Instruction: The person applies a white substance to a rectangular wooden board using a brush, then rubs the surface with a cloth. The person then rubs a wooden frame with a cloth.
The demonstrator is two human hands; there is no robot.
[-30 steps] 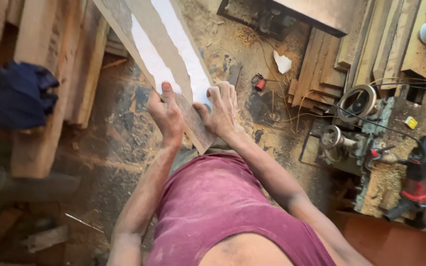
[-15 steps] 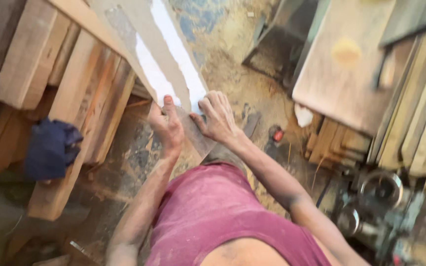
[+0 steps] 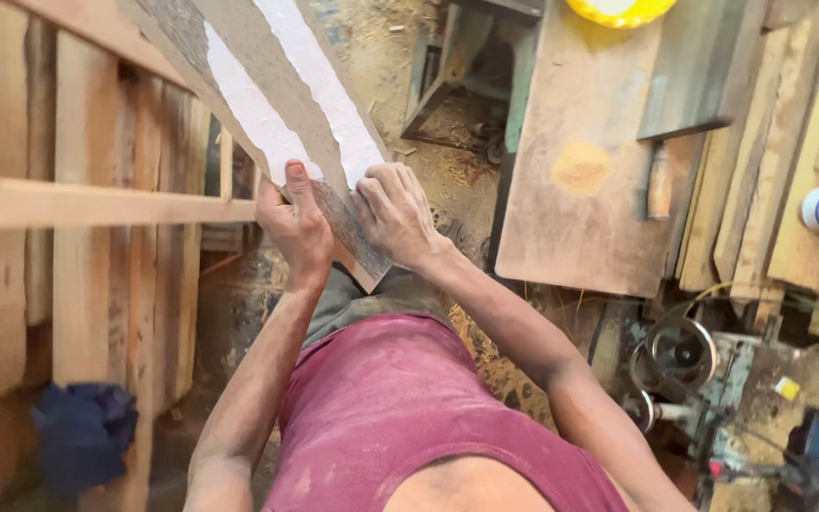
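I see a long wooden board [image 3: 267,85] with two white, rough-edged strips along its grey-brown face; it runs from the upper left of the view down to the middle, where its near end sits just in front of the body, above the dark red shirt [image 3: 409,417]; the board is tilted, its far end goes out of the picture at the top. My left hand [image 3: 298,228] grasps the near end from the left edge, the thumb lies up on the face of the board beside the left white strip; my right hand [image 3: 395,216] presses on the same end from the right side, the fingers are curled over the surface and the edge; both hands are closed on the board and lie near each other, not touching.

To the left stands a frame of pale wooden slats [image 3: 78,204]; below it, on the floor, lies a dark blue cloth [image 3: 82,431]. To the right lies a flat brown panel [image 3: 585,180] with a small heap of sawdust [image 3: 580,169] on it; further right are stacked planks [image 3: 770,142]; at the lower right I see a machine with a pulley wheel [image 3: 684,353]; the floor is covered with sawdust.
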